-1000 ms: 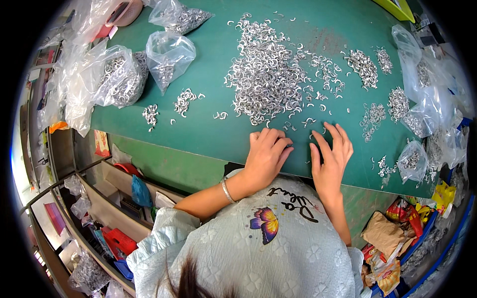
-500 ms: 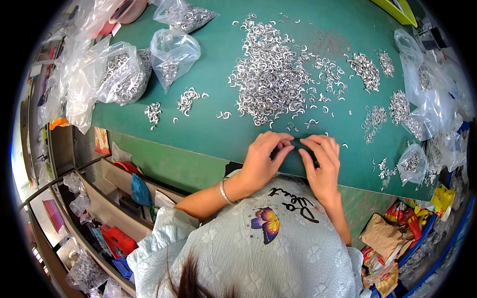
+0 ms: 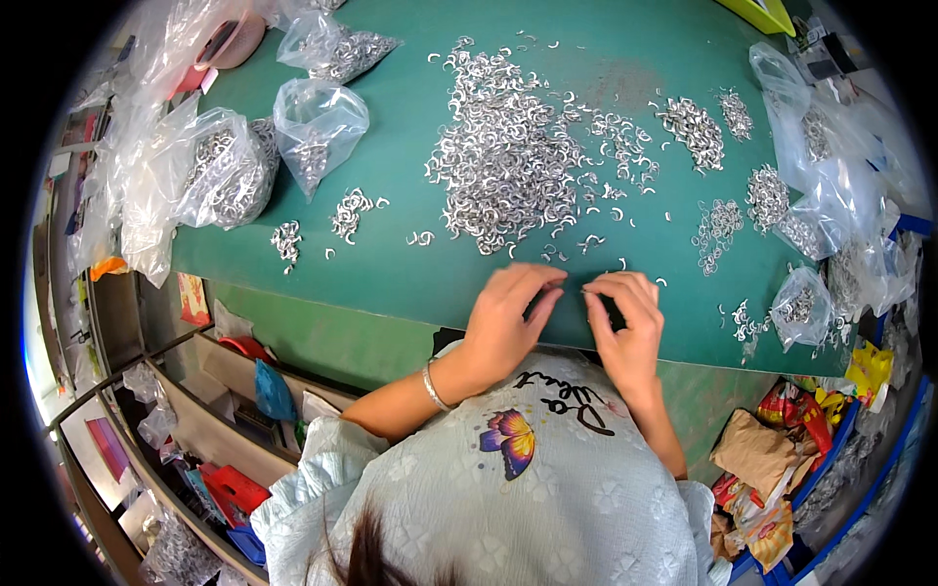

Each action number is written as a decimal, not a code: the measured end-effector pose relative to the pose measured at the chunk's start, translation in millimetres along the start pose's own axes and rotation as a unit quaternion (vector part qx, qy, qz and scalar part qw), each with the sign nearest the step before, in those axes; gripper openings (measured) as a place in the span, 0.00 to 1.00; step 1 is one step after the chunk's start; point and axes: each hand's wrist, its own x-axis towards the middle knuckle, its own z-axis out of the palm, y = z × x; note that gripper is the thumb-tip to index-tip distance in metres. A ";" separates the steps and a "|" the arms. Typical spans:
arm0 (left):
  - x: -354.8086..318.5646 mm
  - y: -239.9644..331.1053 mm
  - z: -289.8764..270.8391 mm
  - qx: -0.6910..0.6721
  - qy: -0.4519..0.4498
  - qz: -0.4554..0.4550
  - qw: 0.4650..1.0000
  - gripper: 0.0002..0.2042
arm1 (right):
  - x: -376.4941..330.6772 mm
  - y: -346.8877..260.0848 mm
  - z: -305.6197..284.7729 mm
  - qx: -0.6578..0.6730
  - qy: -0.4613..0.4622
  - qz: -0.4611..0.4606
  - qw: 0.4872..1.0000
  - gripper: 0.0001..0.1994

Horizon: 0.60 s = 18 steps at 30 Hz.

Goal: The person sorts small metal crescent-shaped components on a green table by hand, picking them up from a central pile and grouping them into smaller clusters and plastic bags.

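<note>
My left hand [image 3: 506, 317] is over the near edge of the green table [image 3: 391, 283], with its fingers curled and thumb close to the index finger. Whatever may be between those fingertips is too small to see. Facing it across a narrow gap, my right hand [image 3: 627, 317] has thumb and index finger pinched together. A small pale metal piece shows at its fingertips, its shape unclear. Just beyond both hands lies a large heap of silver crescent-shaped metal pieces [image 3: 503, 156], with loose ones scattered around its near side.
Smaller piles [image 3: 692, 132] of pieces lie right of the heap, among them thin rings [image 3: 718, 234]. Clear plastic bags of pieces [image 3: 230, 171] stand at the left; others [image 3: 803, 308] line the right edge. Open shelving [image 3: 195, 391] is at the lower left, with crumpled packaging [image 3: 757, 449] at lower right.
The view has shifted slightly, so the table's contents sit farther left. My left hand has drawn back a little from the right one, widening the gap between their fingertips.
</note>
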 end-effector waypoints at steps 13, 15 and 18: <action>24.3 -15.8 9.1 0.188 -0.004 0.026 0.982 0.11 | -13.7 33.9 -39.6 -0.049 0.105 0.088 0.989 0.03; 25.4 -18.4 6.4 0.187 -0.008 0.029 0.982 0.11 | -12.2 43.2 -49.0 -0.065 0.127 0.101 0.985 0.02; 27.5 -18.5 4.1 0.165 0.000 0.030 0.986 0.11 | -5.1 54.7 -62.5 -0.097 0.146 0.102 0.979 0.02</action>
